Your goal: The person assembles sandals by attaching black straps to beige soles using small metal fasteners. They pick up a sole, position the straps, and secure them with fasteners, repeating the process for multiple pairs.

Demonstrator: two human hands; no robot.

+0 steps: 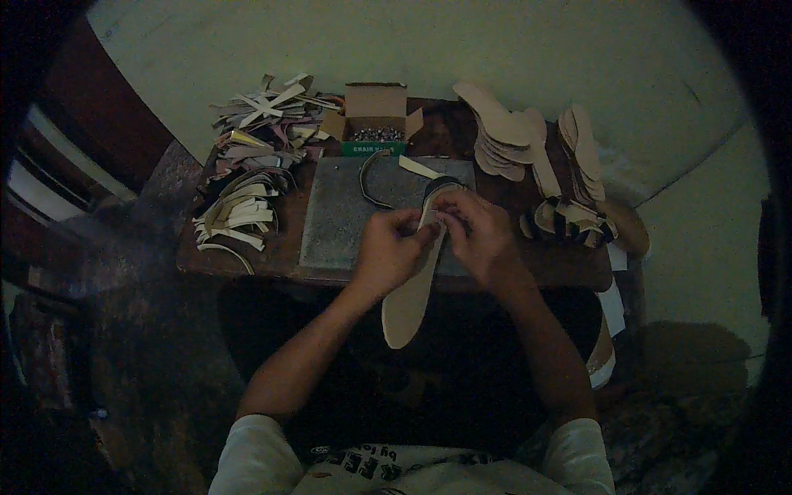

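Note:
A tan shoe insole [406,313] points toward me, its heel end hanging past the table's near edge. Across its far end runs a dark band [445,183]. My left hand [391,249] is closed on the insole's left side, thumb on top. From the right, my right hand [480,235] pinches at the insole just below the dark band, fingertips close to the left thumb. Whether a small piece sits between the fingertips is too dim to tell. Beneath both hands lies a grey slab [330,210] bearing a curved dark strip [368,177] and a short cream strip [419,167].
An open box of small metal nails [377,134] stands behind the slab. Cut strips [264,115] and curved cream-edged straps [243,210] are heaped at left. Stacked insoles [499,136] and more insoles [582,153] lie at right, with banded pieces [569,223] nearer me. A wall rises behind.

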